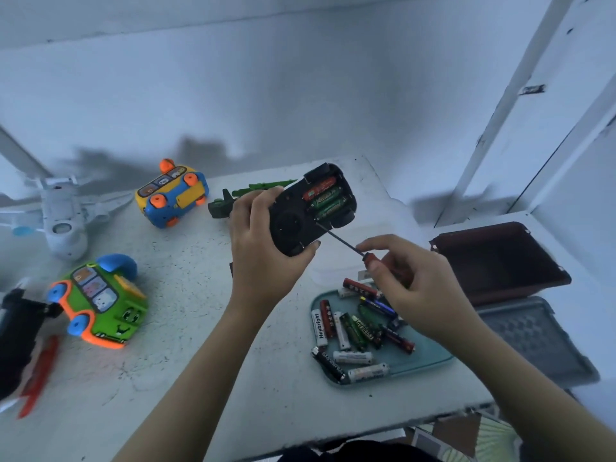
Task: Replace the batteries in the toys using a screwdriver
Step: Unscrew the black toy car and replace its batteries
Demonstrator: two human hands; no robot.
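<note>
My left hand (263, 241) grips a black toy car (306, 211) held upside down above the table. Its battery bay is uncovered and shows three batteries (325, 200), one red and two green. My right hand (413, 281) holds a red-handled screwdriver (346, 243). The thin shaft slants up to the left and its tip touches the car's underside just below the bay. A teal tray (430, 353) with several loose batteries (353, 325) lies under my right hand.
A green bus toy (100, 301) and a yellow-and-blue bus toy (171, 195) lie on their sides at left. A white plane toy (63, 215) sits far left, a green toy (240, 198) behind the car. A dark red box (500, 258) and a grey lid (533, 338) are at right.
</note>
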